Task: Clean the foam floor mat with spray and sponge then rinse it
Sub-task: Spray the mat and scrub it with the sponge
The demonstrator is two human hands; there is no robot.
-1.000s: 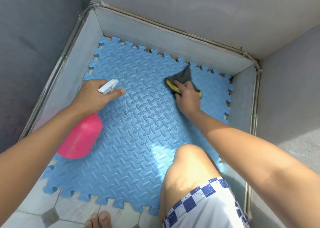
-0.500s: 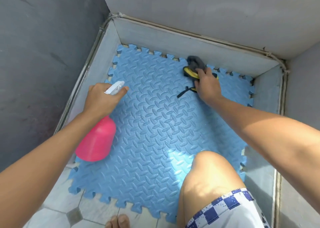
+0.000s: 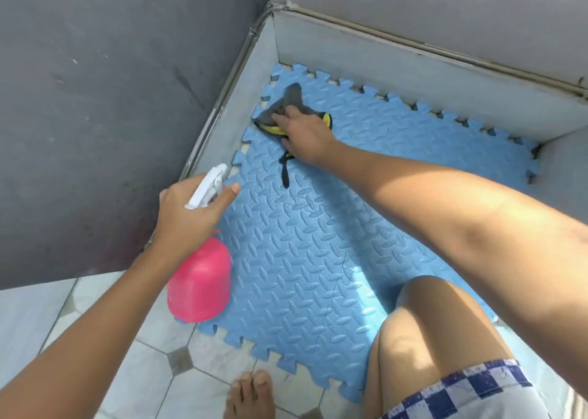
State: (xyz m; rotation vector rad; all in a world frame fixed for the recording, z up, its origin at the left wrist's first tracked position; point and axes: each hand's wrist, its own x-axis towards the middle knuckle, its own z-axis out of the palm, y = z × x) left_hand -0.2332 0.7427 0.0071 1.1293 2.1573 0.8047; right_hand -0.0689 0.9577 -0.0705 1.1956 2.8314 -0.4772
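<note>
Here, left hand [image 3: 187, 218] grips one spray bottle [image 3: 200, 285]; right hand [image 3: 305, 135] presses one sponge [image 3: 280, 113].

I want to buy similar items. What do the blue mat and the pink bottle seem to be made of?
The blue mat looks like soft matte foam: embossed leaf-like pattern and jigsaw-cut edges. The pink bottle, held by the left hand, seems smooth, slightly glossy plastic, with a white plastic trigger head.

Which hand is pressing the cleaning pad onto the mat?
The right hand, reached to the far left corner of the blue foam mat, presses the grey-and-yellow pad flat. The left hand grips the pink spray bottle instead.
</note>
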